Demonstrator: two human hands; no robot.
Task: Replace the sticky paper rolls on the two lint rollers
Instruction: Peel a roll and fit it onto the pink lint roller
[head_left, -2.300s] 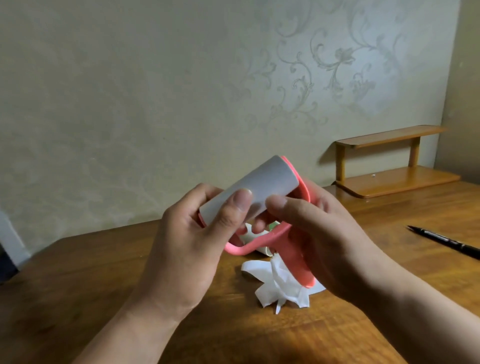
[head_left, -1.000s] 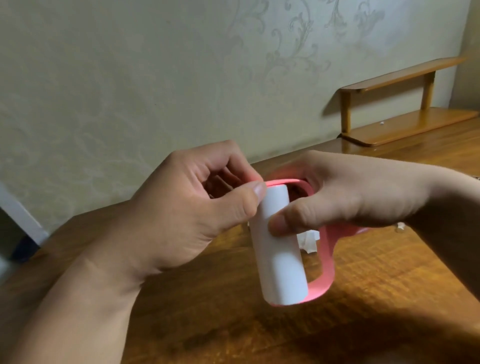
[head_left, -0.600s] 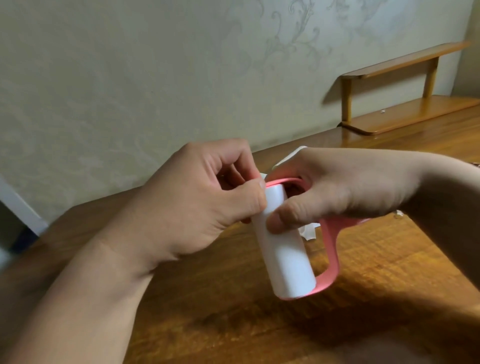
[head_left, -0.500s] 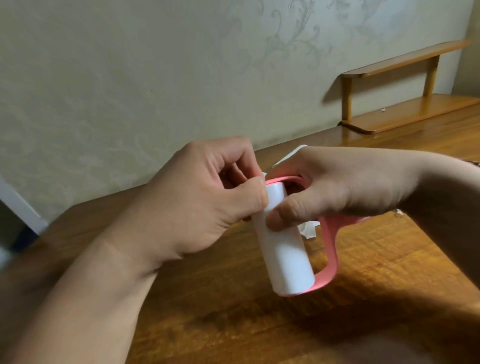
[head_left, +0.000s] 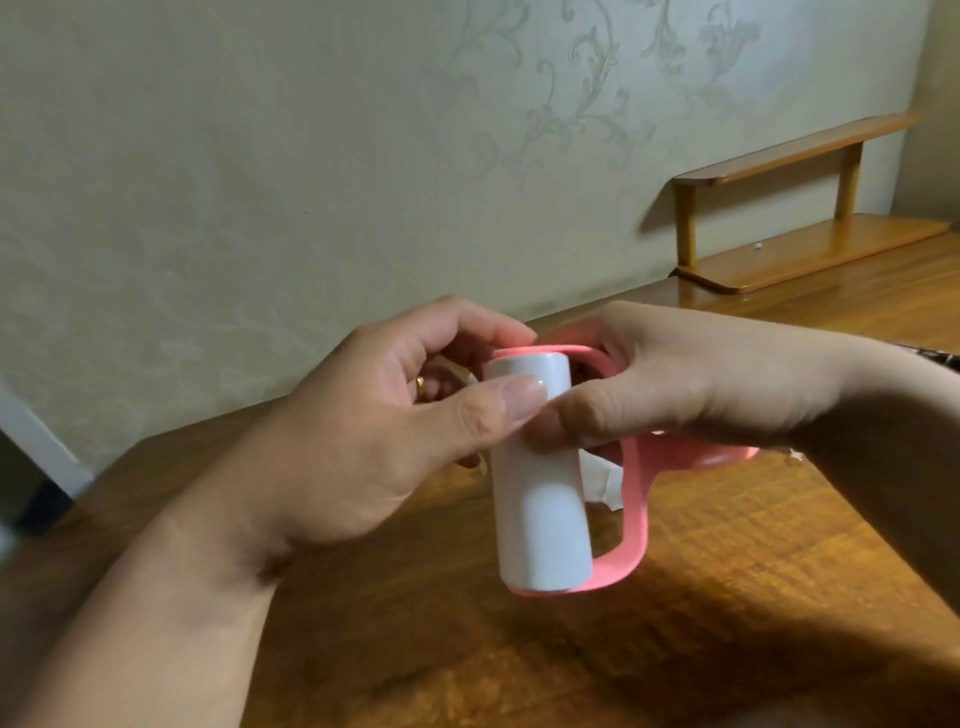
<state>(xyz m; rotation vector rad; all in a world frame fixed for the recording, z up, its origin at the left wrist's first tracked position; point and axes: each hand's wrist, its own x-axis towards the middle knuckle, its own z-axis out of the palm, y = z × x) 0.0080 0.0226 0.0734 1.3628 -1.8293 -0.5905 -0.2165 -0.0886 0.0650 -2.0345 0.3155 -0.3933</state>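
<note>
White sticky paper roll (head_left: 537, 480) is seated in the pink lint roller frame (head_left: 636, 512), held in the air above the wooden table (head_left: 727, 597), frame centre. Long axis near vertical, top tipped slightly toward 11 o'clock; pink end caps are seen at the top and bottom of the roll.

Left hand (head_left: 363, 441): thumb pressed on the upper front of the roll, fingers curled behind the top end; how firmly it is gripped cannot be told. Right hand (head_left: 691, 384): closed on the frame from 3 o'clock, thumb tip also on the roll, touching the left thumb. Handle runs off toward 3 o'clock under the right wrist.

Judged: both thumbs sit at the roll's upper end, so any next push or peel would be worked from there, down the long axis toward 6 o'clock. Both hands equally near.

Crumpled white paper (head_left: 602, 483) lies on the table behind the frame. No brand, label or writing is readable.
</note>
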